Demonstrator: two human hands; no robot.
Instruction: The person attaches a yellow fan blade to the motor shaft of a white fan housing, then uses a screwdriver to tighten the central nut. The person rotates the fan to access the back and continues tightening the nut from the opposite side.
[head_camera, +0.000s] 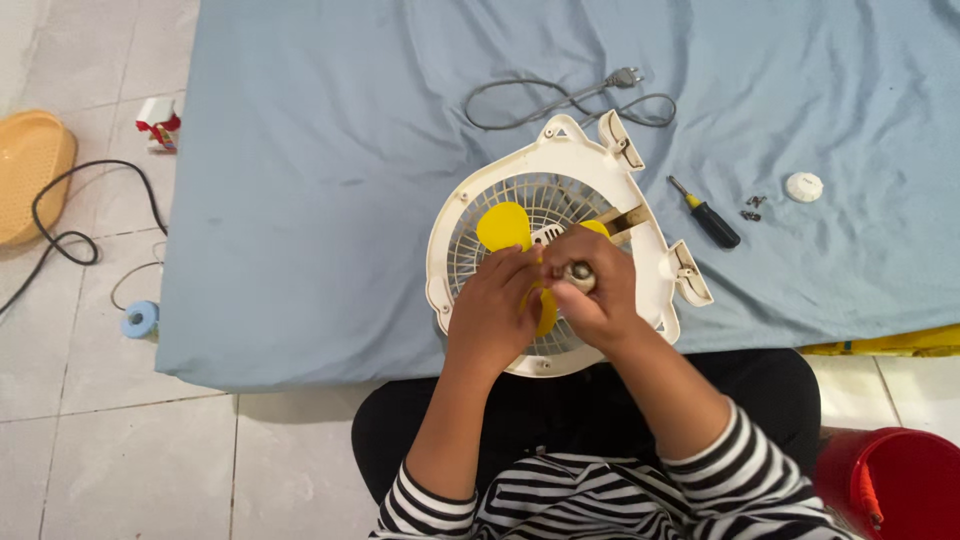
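A cream round fan housing with a wire grille lies flat on a blue sheet, near its front edge. Yellow fan blades sit inside it. My left hand rests on the blades at the hub, fingers curled over a yellow blade. My right hand grips a wooden-handled tool whose metal end meets the grey hub at the fan's middle. The tool's tip is hidden under my fingers.
A black-and-yellow screwdriver, small screws and a white round cap lie right of the fan. The grey power cord with plug coils behind it. On the tiled floor: a yellow basin, black cable, tape roll, red bucket.
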